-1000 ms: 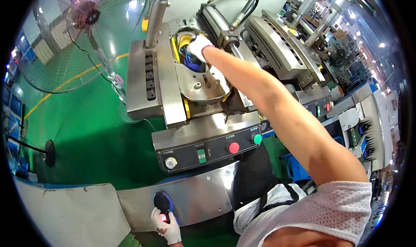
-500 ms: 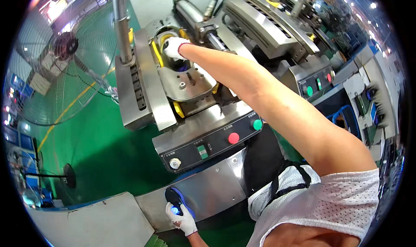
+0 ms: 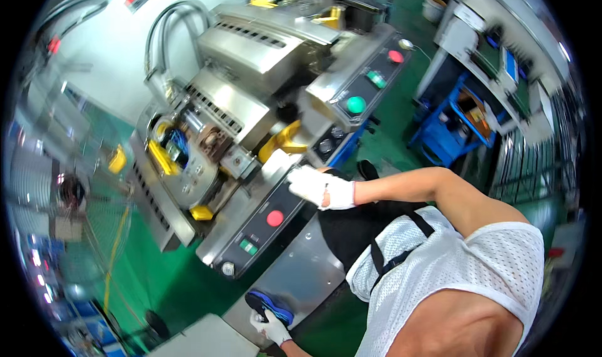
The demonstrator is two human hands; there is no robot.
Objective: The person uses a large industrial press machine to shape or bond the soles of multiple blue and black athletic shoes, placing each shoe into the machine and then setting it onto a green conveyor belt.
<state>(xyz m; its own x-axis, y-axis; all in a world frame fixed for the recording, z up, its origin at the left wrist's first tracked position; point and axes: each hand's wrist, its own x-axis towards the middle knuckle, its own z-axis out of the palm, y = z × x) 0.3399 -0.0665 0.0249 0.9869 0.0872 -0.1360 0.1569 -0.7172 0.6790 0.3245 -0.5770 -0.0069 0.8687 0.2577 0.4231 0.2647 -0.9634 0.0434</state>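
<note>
In white gloves, both my hands are in view. My left hand [image 3: 269, 329], low in the view, grips a black and blue shoe [image 3: 273, 307] by its near end over the metal plate [image 3: 301, 266]. My right hand [image 3: 321, 188] is at the right end of the black control panel [image 3: 251, 235], its fingers stretched out and somewhat blurred; it hides the panel's green button. The panel's red button [image 3: 274, 218] shows to its left. Up in the machine's rounded metal fixture [image 3: 197, 181], a dark blue item [image 3: 178, 145] sits between yellow parts; its kind is unclear.
A second machine with its own button panel [image 3: 370, 78] stands beyond my right hand. Farther right are a blue cart [image 3: 448, 128] and a light workbench [image 3: 495, 62]. A large wire-guarded fan [image 3: 70, 191] stands at left. The floor is green.
My right hand has left the machine's fixture and come back to the control panel. The view has swung to the right. My left hand still holds the shoe.
</note>
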